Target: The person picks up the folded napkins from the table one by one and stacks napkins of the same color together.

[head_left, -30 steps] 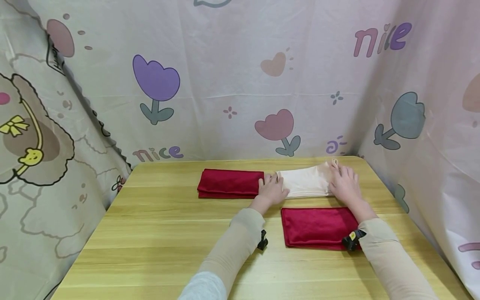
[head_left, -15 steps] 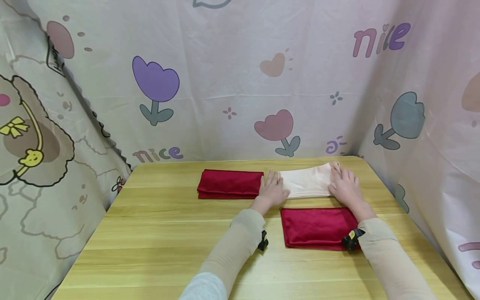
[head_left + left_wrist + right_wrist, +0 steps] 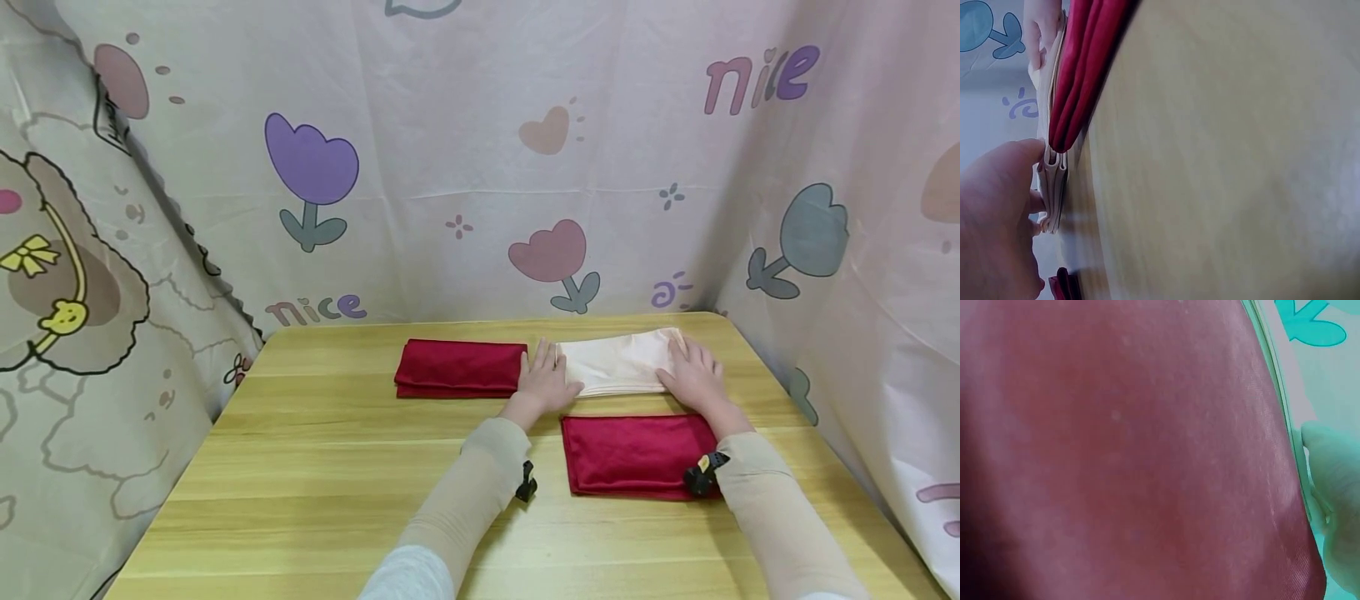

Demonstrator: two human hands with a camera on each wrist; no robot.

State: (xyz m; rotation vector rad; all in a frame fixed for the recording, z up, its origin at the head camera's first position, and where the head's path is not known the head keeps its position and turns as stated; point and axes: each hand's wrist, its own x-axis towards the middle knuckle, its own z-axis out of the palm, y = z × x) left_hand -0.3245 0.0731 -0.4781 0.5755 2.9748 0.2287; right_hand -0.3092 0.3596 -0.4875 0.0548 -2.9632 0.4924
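Observation:
A cream cloth (image 3: pixel 618 362), folded into a flat layered strip, lies near the table's back edge. At its left end rests my left hand (image 3: pixel 543 383), fingers extended; in the left wrist view the thumb (image 3: pixel 1029 150) touches the folded layers. My right hand (image 3: pixel 693 375) lies over the right end, thumb at the near side and fingers reaching past the end. Directly left of the cream cloth, beside my left fingers, is a folded red cloth (image 3: pixel 461 368). Another folded red satin cloth (image 3: pixel 637 457) lies in front, partly under my right wrist, and fills most of the right wrist view.
The wooden table (image 3: pixel 300 483) carries all the cloths. Printed curtains (image 3: pixel 450 167) hang behind it and along both sides. Each sleeve has a small black camera (image 3: pixel 527 482) strapped at the wrist.
My right hand has shifted slightly right, and the cord loop seen earlier at the cream cloth's right end no longer shows. My left fingers have straightened; the red cloths stay put.

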